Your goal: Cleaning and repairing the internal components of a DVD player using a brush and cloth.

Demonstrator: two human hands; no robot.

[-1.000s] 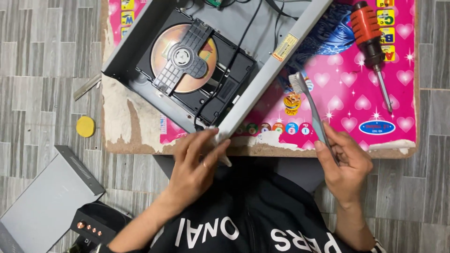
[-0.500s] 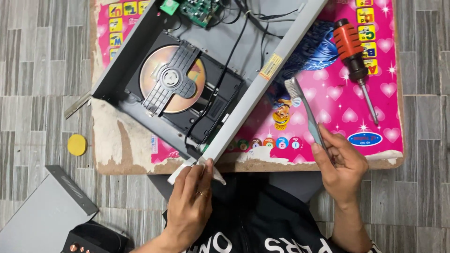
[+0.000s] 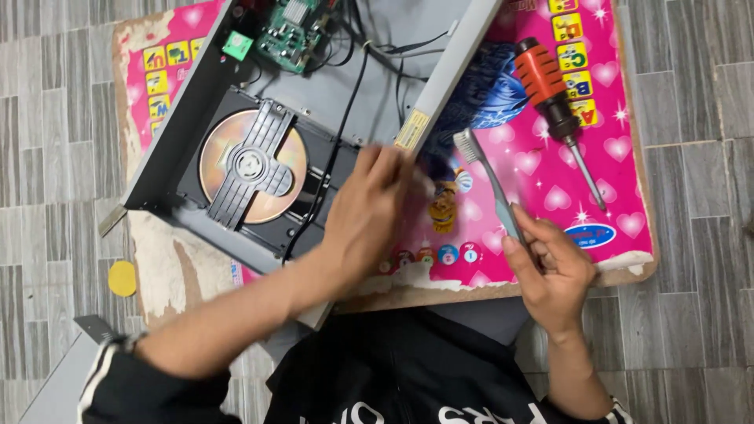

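1. Where the grey wood-pattern tiled floor (image 3: 47, 118) shows at far left, a small round yellow disc (image 3: 122, 278) lies flat, well apart from both hands.
2. Opened grey sheet-metal disc player chassis (image 3: 169, 149), lying on the worn pink picture-printed board (image 3: 605, 196). It holds a shiny orange-gold optical disc (image 3: 224, 161) under a black plastic cross-shaped clamp (image 3: 253, 169), with a green printed circuit board (image 3: 294, 31) and black cables (image 3: 338, 149) toward its far end. Judged stiff but thin-walled, light enough to shift one-handed; the circuit board and disc look fragile, so the metal side wall is the safer place to take hold.
3. Left hand (image 3: 365, 216): forearm reaching diagonally up from lower left, wrist straight, fingers curled over the chassis's long near edge rail. The hand is motion-blurred, so whether it grips the rail or only presses on it cannot be told.
4. Grey-handled toothbrush with white bristles (image 3: 483, 177), lying slantwise over the board, bristle head just beside the chassis rail. Light, slightly springy, best held low on the handle.
5. Right hand (image 3: 550, 271): palm down, fingers closed around the toothbrush's lower handle, forearm rising from below.
6. Orange-and-black-handled screwdriver with a steel shaft (image 3: 554, 106), resting untouched on the board, apart from the right hand.
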